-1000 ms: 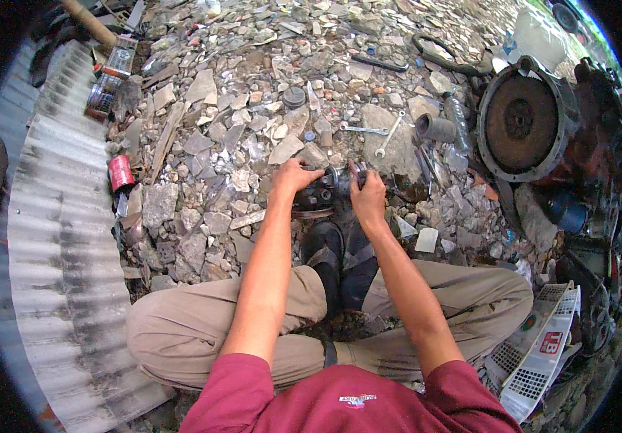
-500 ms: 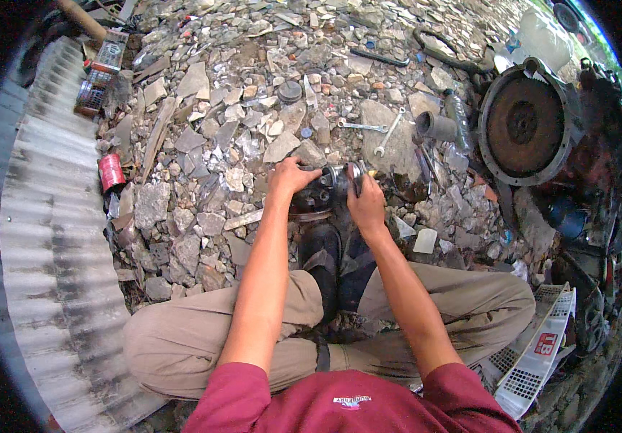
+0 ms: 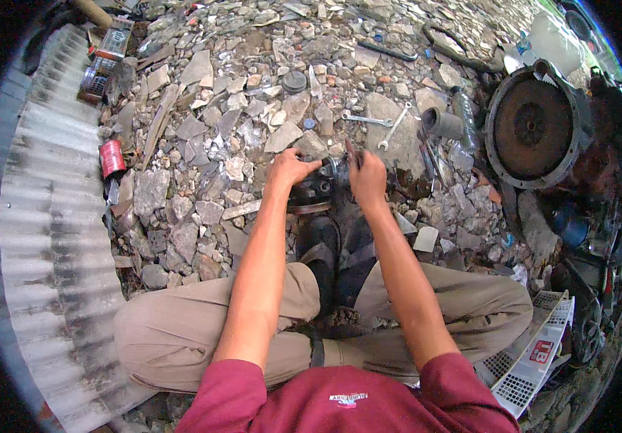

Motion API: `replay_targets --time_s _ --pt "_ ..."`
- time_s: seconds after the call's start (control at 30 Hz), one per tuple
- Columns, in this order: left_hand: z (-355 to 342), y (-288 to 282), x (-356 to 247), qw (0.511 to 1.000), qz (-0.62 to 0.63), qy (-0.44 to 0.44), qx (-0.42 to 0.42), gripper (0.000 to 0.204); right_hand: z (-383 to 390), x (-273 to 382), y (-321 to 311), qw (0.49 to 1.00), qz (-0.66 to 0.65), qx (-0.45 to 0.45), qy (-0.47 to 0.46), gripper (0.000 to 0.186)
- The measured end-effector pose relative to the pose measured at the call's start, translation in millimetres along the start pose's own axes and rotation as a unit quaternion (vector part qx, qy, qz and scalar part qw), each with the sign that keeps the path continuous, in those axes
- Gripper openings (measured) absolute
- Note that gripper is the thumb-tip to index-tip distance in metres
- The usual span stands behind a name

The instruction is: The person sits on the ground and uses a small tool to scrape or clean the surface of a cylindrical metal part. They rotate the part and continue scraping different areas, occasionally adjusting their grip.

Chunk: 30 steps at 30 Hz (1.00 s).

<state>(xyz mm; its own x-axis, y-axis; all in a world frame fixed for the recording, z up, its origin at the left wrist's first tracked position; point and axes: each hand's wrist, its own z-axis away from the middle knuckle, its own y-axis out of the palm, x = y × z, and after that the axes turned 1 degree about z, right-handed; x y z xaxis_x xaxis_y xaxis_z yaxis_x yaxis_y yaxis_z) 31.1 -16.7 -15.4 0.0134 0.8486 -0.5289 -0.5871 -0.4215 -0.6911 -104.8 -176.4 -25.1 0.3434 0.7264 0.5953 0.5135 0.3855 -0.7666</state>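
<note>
A dark, greasy metal part (image 3: 311, 189) with a round rim and several holes lies on the rubble just beyond my shoes (image 3: 318, 252). My left hand (image 3: 289, 169) grips its upper left side with curled fingers and thumb. At its right, my right hand (image 3: 367, 177) is closed around something slim and dark that I cannot make out, held upright against the part. Two silver spanners, one lying crosswise (image 3: 366, 120) and one slanted (image 3: 396, 124), rest on a stone beyond my right hand.
A large round housing (image 3: 531, 126) stands at right, near a short pipe (image 3: 441, 124), a plastic bottle (image 3: 464, 115) and a white crate (image 3: 527, 361). Corrugated sheeting (image 3: 51, 238), a red can (image 3: 112, 157) and small crates (image 3: 102, 61) are at left. Broken stone surrounds me.
My right hand has moved slightly up on the part, and the slim thing in it now points up more. My left hand keeps its grip. The view has shifted a little.
</note>
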Motion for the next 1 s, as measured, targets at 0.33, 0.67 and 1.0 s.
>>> replay_targets --time_s 0.33,0.67,1.0 --pt "5 -7 -3 1.000 -0.011 0.016 0.001 0.073 5 1 2 0.999 0.016 -0.016 -0.040 0.017" --pt "3 0 5 1.000 -0.017 0.016 -0.010 0.070 21 -1 -10 0.999 0.006 0.015 -0.036 0.016" --pt "10 -8 -1 1.000 -0.031 0.006 0.000 0.072 4 2 -15 0.996 -0.013 0.080 -0.029 0.019"
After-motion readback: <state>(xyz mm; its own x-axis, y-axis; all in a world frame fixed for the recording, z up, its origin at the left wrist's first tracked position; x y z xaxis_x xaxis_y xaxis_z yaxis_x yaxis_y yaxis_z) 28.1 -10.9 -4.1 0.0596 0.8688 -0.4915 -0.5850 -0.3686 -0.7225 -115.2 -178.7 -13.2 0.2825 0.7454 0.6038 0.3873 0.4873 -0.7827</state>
